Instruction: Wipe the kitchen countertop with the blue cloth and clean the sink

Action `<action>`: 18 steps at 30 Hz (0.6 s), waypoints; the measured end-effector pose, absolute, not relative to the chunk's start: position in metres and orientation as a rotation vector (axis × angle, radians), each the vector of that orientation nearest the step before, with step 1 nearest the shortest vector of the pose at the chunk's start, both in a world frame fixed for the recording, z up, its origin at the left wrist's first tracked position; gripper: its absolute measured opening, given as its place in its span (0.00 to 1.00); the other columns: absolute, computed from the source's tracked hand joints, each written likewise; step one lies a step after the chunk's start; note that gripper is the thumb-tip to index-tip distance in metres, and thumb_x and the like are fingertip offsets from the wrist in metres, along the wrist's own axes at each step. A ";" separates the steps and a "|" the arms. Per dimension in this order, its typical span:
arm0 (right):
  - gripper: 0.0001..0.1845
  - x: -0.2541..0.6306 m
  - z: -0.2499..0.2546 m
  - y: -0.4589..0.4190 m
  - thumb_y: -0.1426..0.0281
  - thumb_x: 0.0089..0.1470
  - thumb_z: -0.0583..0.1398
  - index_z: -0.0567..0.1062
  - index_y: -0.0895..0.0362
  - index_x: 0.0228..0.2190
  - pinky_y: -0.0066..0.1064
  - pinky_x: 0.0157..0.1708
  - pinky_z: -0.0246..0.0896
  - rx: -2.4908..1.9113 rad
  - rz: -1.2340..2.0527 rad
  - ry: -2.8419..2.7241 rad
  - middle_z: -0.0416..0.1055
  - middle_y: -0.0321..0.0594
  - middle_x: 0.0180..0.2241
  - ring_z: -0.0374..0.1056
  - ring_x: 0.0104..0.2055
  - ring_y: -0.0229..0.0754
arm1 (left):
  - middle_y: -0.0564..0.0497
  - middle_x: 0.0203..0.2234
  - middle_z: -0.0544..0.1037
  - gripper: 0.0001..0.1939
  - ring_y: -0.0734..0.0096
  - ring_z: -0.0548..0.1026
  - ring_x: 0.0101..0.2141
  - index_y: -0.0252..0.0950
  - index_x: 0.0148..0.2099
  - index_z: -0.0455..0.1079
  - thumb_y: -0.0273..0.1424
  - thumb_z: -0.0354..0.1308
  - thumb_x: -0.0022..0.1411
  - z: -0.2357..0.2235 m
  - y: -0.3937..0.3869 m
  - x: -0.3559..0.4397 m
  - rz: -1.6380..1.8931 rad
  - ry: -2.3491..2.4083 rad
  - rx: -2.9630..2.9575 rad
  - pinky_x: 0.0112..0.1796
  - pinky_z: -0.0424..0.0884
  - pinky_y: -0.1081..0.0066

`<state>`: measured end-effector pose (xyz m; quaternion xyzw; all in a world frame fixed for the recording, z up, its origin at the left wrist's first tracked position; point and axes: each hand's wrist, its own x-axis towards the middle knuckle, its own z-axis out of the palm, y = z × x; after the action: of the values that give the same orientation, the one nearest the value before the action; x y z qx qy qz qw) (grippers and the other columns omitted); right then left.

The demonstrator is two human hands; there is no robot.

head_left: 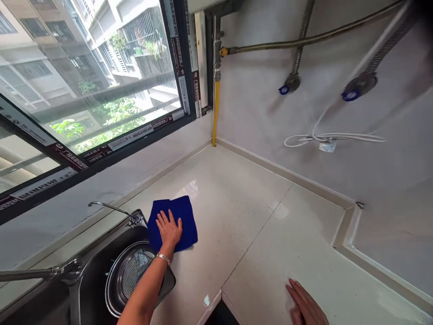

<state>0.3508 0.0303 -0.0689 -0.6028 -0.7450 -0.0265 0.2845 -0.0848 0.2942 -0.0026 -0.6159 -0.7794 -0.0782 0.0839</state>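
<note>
1. The left hand [170, 231] lies flat with spread fingers on a blue cloth [187, 221], pressing from above rather than gripping; a bracelet [163, 258] circles its wrist.
2. The cloth is spread on the pale countertop [233, 216], just beside the sink [91, 284].
3. The right hand [306, 302], partly cut off by the lower edge, has its fingers close together over the countertop; whether it grips anything cannot be told.
4. A round metal strainer [128, 276] sits at the sink, partly behind the left forearm.
5. A yellow pipe [215, 113] stands in the far corner, beside the window [125, 90].
6. A looped white cable [352, 136] hangs against the right wall.
</note>
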 end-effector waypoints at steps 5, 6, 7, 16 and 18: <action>0.29 0.344 -0.073 0.031 0.68 0.63 0.49 0.56 0.55 0.65 0.44 0.53 0.65 -1.598 -0.089 -1.939 0.64 0.47 0.61 0.61 0.61 0.51 | 0.27 0.66 0.50 0.32 0.38 0.47 0.67 0.26 0.67 0.56 0.39 0.47 0.67 -0.005 0.243 -0.044 -0.233 -2.200 -2.012 0.63 0.49 0.45; 0.29 0.343 -0.073 0.031 0.67 0.64 0.49 0.56 0.54 0.65 0.45 0.53 0.65 -1.602 -0.091 -1.926 0.64 0.47 0.61 0.62 0.61 0.51 | 0.29 0.67 0.51 0.31 0.39 0.47 0.67 0.27 0.67 0.56 0.38 0.48 0.66 -0.006 0.231 -0.035 -0.230 -2.174 -2.045 0.63 0.50 0.45; 0.29 0.342 -0.073 0.030 0.67 0.64 0.48 0.56 0.54 0.65 0.45 0.53 0.65 -1.608 -0.093 -1.915 0.64 0.47 0.61 0.62 0.61 0.51 | 0.31 0.67 0.51 0.31 0.40 0.47 0.67 0.29 0.67 0.56 0.38 0.49 0.66 -0.008 0.219 -0.026 -0.235 -2.143 -2.082 0.63 0.51 0.46; 0.29 0.342 -0.083 0.035 0.65 0.64 0.48 0.56 0.52 0.65 0.45 0.52 0.65 -1.562 -0.170 -1.893 0.65 0.44 0.60 0.63 0.60 0.51 | 0.34 0.69 0.32 0.40 0.38 0.39 0.67 0.36 0.72 0.36 0.42 0.50 0.66 -0.033 0.125 0.066 -0.446 -1.768 -2.469 0.62 0.55 0.42; 0.29 0.343 -0.087 0.038 0.65 0.64 0.48 0.57 0.53 0.65 0.44 0.52 0.65 -1.538 -0.198 -1.898 0.65 0.44 0.60 0.63 0.60 0.51 | 0.34 0.69 0.30 0.42 0.37 0.39 0.67 0.36 0.72 0.34 0.43 0.51 0.65 -0.029 0.116 0.083 -0.461 -1.728 -2.533 0.61 0.57 0.41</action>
<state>0.3432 0.0377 -0.0873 -0.5904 -0.7287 -0.0762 0.3386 0.0829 0.1158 -0.0290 -0.8168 -0.5572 -0.1485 0.0202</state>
